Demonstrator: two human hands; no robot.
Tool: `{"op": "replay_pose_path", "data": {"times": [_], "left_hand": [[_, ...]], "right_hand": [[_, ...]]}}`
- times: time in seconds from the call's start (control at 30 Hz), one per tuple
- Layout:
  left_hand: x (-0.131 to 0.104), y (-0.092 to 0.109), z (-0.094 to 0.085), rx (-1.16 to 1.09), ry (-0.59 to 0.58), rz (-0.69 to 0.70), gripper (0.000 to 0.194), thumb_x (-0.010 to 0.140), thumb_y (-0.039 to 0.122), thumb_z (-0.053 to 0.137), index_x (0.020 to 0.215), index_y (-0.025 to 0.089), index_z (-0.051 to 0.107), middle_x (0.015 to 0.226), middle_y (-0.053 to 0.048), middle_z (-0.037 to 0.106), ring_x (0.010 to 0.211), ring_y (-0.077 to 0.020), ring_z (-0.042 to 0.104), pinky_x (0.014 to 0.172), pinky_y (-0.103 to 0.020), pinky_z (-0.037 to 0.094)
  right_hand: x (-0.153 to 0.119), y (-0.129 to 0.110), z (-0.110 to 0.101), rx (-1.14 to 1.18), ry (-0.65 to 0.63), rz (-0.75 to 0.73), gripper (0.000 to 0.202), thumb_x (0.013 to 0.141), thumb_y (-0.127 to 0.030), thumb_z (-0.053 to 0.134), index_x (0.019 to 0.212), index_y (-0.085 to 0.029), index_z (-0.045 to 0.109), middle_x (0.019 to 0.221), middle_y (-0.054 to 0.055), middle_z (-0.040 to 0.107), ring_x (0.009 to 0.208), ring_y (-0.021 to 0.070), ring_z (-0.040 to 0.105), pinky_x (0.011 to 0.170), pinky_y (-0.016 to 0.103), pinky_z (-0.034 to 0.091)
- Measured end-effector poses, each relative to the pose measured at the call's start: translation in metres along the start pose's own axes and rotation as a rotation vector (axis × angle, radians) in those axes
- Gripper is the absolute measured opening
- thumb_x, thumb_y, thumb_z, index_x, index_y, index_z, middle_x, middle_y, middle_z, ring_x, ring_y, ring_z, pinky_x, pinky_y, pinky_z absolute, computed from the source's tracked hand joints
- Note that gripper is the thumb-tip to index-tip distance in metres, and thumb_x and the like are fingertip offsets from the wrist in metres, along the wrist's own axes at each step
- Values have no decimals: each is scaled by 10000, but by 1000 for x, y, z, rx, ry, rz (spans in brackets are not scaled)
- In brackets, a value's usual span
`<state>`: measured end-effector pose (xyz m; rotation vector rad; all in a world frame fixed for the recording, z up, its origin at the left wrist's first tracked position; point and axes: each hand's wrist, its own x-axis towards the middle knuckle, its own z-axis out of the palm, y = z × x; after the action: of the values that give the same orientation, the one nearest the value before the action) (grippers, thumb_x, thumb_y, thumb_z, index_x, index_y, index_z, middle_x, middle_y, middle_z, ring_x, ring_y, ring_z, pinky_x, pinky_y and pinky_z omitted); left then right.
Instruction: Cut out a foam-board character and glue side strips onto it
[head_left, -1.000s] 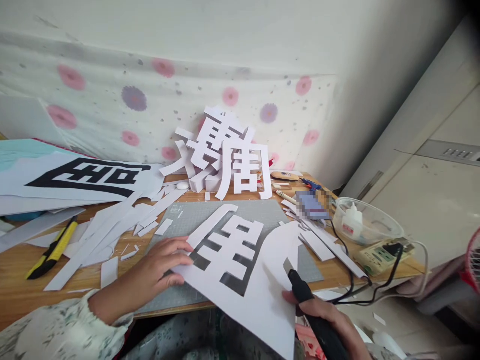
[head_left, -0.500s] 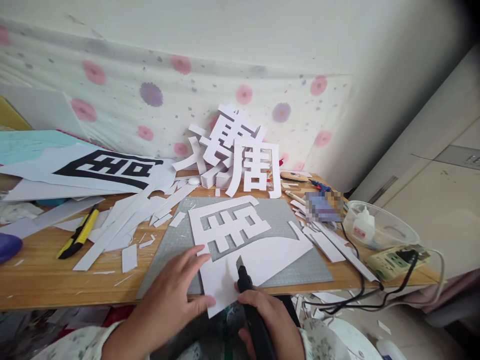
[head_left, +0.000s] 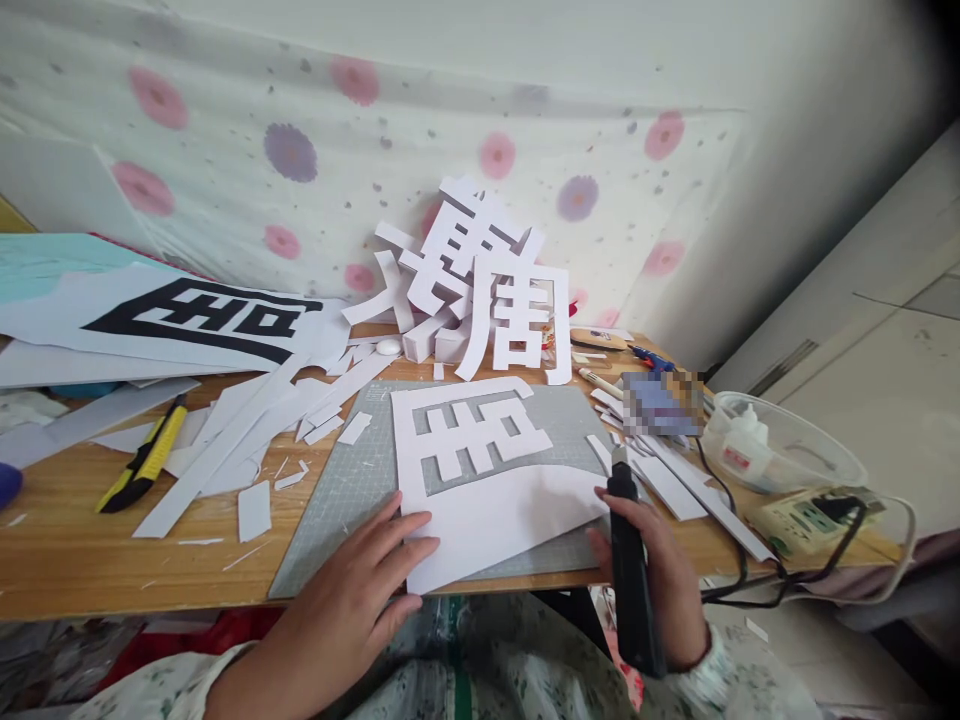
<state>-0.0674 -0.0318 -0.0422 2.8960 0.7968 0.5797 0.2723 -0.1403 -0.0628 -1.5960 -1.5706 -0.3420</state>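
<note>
A white foam board sheet [head_left: 499,515] with a partly cut-out character lies on a grey cutting mat [head_left: 337,510]. My left hand [head_left: 367,570] rests on the sheet's left edge, fingers stretched out and apart. In my right hand [head_left: 664,570] is a black utility knife [head_left: 634,580], its blade pointing away from me. The hand is at the sheet's right corner, with a fingertip near or on the board; I cannot tell whether they touch. Beyond the mat stands a finished-looking white cut-out character [head_left: 517,310], leaning against other white letter pieces [head_left: 457,240].
A yellow and black cutter [head_left: 146,455] lies among white offcuts [head_left: 225,440] on the left. Paper with a black printed character [head_left: 202,315] is behind them. At right are a clear plastic tub [head_left: 817,440] with a glue bottle [head_left: 739,445], a power strip [head_left: 806,525] and cables.
My right hand has moved right with the utility knife, from the sheet's middle to its right corner. The sheet has shifted slightly, and my left hand has settled flatter on it.
</note>
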Motion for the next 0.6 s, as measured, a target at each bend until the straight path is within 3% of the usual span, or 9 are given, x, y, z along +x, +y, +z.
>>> {"op": "replay_pose_path", "data": {"times": [0.1, 0.23, 0.33, 0.5, 0.6], "left_hand": [[1, -7, -2, 6, 2, 35, 382, 905, 162, 561, 1256, 298, 625, 1393, -24, 636, 1377, -275, 508, 1020, -431, 560], [1, -13, -3, 12, 47, 28, 355, 902, 162, 546, 1215, 298, 645, 1365, -25, 658, 1326, -263, 561, 1083, -446, 500], [1, -15, -1, 9, 105, -20, 343, 895, 189, 541, 1200, 298, 652, 1327, -30, 683, 1253, -264, 620, 1121, -483, 450], [-2, -18, 3, -56, 130, -62, 306, 929, 233, 521, 1202, 276, 652, 1328, -37, 679, 1257, -228, 619, 1043, -345, 527], [-2, -18, 4, -87, 112, -76, 300, 944, 240, 503, 1202, 260, 655, 1341, -42, 669, 1268, -221, 611, 1052, -326, 522]], "right_hand": [[3, 28, -2, -96, -130, 40, 413, 890, -431, 658, 1219, -193, 585, 1133, 145, 712, 1027, 336, 702, 868, 515, 583], [8, 42, -4, -135, -247, 47, 464, 894, -480, 647, 1230, -170, 568, 1107, 147, 715, 964, 319, 718, 818, 491, 606], [8, 40, -6, -158, -213, 7, 455, 895, -492, 651, 1214, -174, 583, 1114, 151, 717, 991, 327, 712, 835, 503, 602], [-1, 32, -13, -77, -154, -36, 353, 895, -393, 677, 1187, -202, 622, 1029, 110, 734, 890, 280, 734, 738, 428, 626], [-7, 29, -16, -4, -116, -9, 352, 881, -345, 700, 1202, -218, 629, 1057, 104, 743, 893, 267, 746, 761, 413, 628]]}}
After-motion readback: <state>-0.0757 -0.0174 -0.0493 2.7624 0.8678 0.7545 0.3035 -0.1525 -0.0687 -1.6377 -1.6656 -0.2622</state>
